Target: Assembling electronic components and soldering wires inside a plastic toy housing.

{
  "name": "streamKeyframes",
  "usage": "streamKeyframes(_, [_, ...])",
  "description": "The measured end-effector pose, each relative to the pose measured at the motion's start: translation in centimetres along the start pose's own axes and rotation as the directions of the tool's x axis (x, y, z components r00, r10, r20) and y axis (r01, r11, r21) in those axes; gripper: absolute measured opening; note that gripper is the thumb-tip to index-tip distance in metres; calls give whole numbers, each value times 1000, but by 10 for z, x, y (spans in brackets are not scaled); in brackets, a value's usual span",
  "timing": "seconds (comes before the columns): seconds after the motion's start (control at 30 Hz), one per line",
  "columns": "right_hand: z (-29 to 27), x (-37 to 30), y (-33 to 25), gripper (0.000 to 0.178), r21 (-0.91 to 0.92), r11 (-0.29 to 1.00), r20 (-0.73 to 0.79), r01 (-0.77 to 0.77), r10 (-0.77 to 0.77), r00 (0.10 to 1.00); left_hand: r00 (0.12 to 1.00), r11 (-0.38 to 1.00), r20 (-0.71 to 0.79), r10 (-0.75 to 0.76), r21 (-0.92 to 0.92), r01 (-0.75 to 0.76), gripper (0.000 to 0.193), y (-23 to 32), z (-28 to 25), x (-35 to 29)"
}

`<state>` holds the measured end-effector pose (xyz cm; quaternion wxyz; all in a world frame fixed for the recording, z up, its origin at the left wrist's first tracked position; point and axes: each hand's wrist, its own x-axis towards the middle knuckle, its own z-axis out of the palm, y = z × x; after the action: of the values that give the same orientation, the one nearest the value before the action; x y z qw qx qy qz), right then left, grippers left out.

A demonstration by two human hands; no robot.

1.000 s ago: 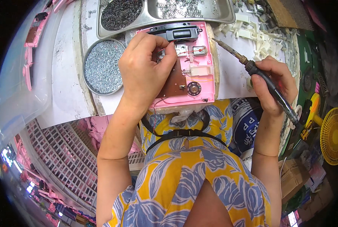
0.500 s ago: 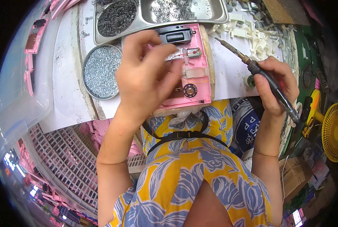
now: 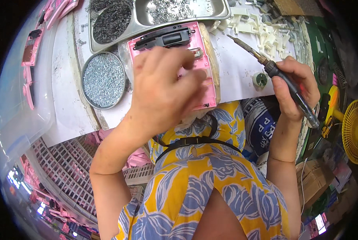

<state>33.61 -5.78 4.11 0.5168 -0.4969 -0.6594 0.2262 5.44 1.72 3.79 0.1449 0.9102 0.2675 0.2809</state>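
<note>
My right hand (image 3: 294, 86) is closed round the black handle of a soldering iron (image 3: 281, 76), its metal tip pointing up and left, clear of everything. Below the tip's side lies a pink plastic housing (image 3: 206, 93) on a padded support. My left hand (image 3: 163, 82) hovers over that housing, slightly blurred, thumb and forefinger apart with nothing visible between them. The other fingers are curled. A black battery-like compartment part (image 3: 171, 39) sits along the housing's far side. Beside it is a small clear-framed part (image 3: 197, 53). My left hand hides the middle and near left of the housing.
A round tin of small silvery screws (image 3: 103, 81) stands left. Behind is a metal tray (image 3: 141, 20) with dark springs. White plastic parts (image 3: 263, 34) lie far right, and a small round pot (image 3: 260, 81) sits near the iron. A yellow fan (image 3: 353, 132) stands at right.
My left hand has turned and come lower over the housing, covering the round speaker seen before. The housing and tray appear shifted left in view. The soldering iron stays nearly in place.
</note>
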Motion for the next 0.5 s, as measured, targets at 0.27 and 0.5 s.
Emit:
streamKeyframes(0.27, [-7,1,-10,31,21,1000,28,17,-18,999,968,985,251,-27,171,-17,14,13,5,8])
streamKeyframes(0.5, [2,-11,-9,30,121,989,-9,-87,89,996,829,688,272,-489,-463,559,11,5,-2,-8])
